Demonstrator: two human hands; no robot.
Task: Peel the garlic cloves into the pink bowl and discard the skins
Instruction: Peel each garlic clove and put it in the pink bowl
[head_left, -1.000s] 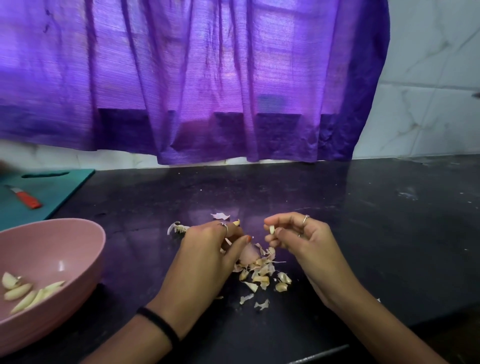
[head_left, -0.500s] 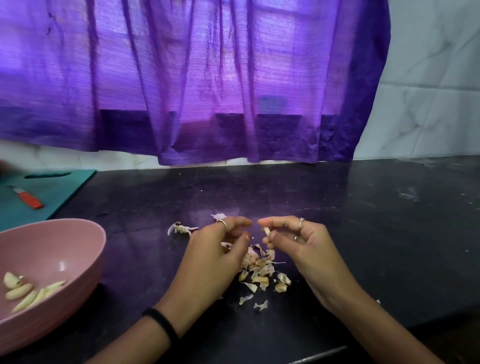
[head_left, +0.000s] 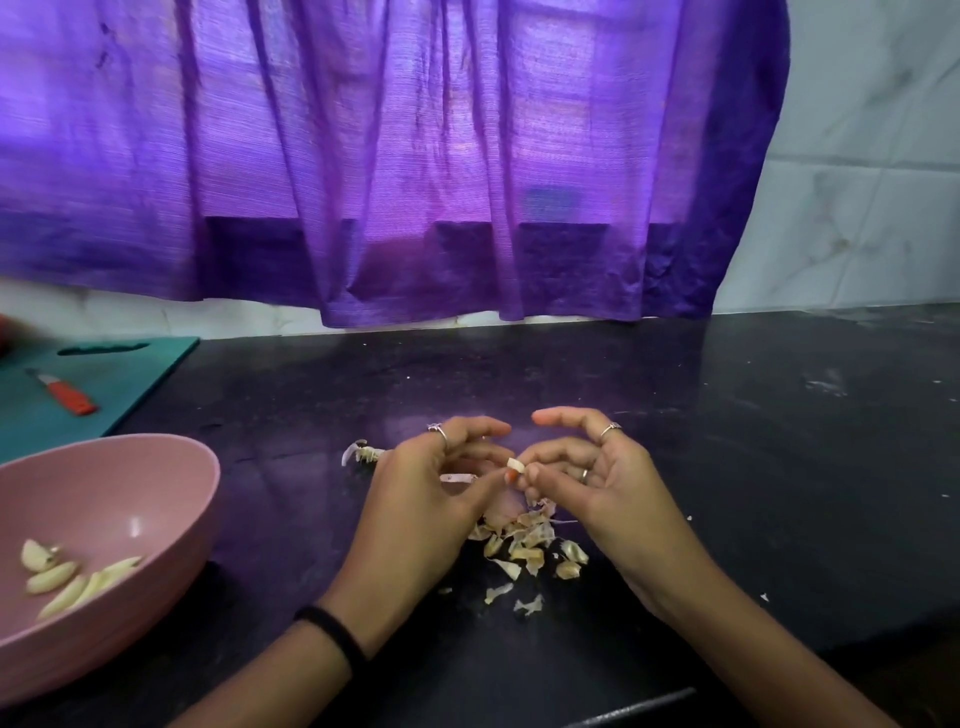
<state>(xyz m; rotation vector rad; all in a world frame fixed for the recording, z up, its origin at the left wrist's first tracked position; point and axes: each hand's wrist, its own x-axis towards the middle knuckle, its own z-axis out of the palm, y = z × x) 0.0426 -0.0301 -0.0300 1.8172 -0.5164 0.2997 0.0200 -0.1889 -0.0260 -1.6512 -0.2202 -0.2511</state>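
Note:
Just above the black counter, my left hand and my right hand meet fingertip to fingertip. Both pinch a small pale garlic clove between them, and my left thumb touches its lower end. Under the hands lies a pile of dry garlic skins, with a pinkish piece at its top edge. The pink bowl stands at the left and holds several peeled cloves.
A garlic root stub lies left of my left hand. On the teal cutting board at the far left rests a red-handled knife. A purple curtain hangs behind the counter. Loose skin flakes lie nearer the front edge.
My hands have closed in on each other, and my left thumb now reaches the clove held by my right hand. The skin pile and bowl have not moved.

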